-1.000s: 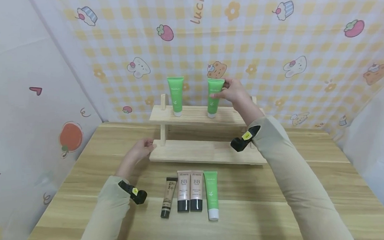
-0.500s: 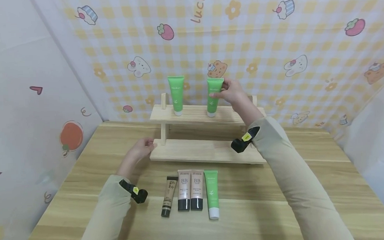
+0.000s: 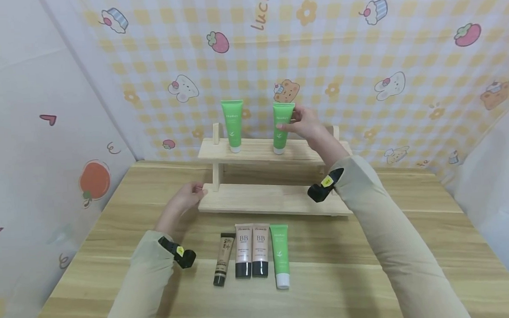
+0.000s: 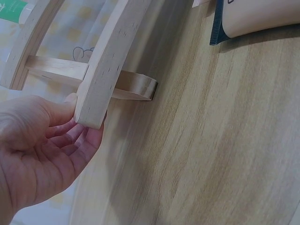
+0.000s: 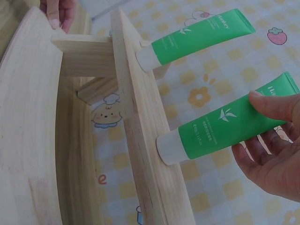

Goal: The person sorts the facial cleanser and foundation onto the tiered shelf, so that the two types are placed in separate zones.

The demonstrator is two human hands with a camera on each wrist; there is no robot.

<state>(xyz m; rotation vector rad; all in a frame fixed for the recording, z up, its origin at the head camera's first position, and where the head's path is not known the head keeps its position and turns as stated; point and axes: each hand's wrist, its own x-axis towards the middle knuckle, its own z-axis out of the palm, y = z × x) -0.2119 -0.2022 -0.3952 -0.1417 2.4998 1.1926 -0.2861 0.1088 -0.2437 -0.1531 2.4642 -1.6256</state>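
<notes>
On the upper board of a two-tier wooden rack [image 3: 260,199], a green tube [image 3: 281,125] stands upright on its white cap. My right hand [image 3: 305,123] pinches that tube near its top, thumb in front and fingers behind, as the right wrist view also shows. A second green tube [image 3: 233,124] stands by itself on the same board, to the left. At the rack's lower left end, my left hand [image 3: 187,198] grips the edge of the lower board; the left wrist view has the thumb on top and fingers [image 4: 89,140] curled beneath.
In front of the rack, several tubes lie flat on the wooden table [image 3: 326,297]: a small brown tube [image 3: 224,259], two beige BB cream tubes [image 3: 243,250] side by side, and a green tube [image 3: 281,256]. A patterned cloth [image 3: 339,48] hangs close behind the rack.
The held green tube has shifted very slightly to the left with my right hand. My left hand keeps its grip on the rack, and the tubes on the table lie as before.
</notes>
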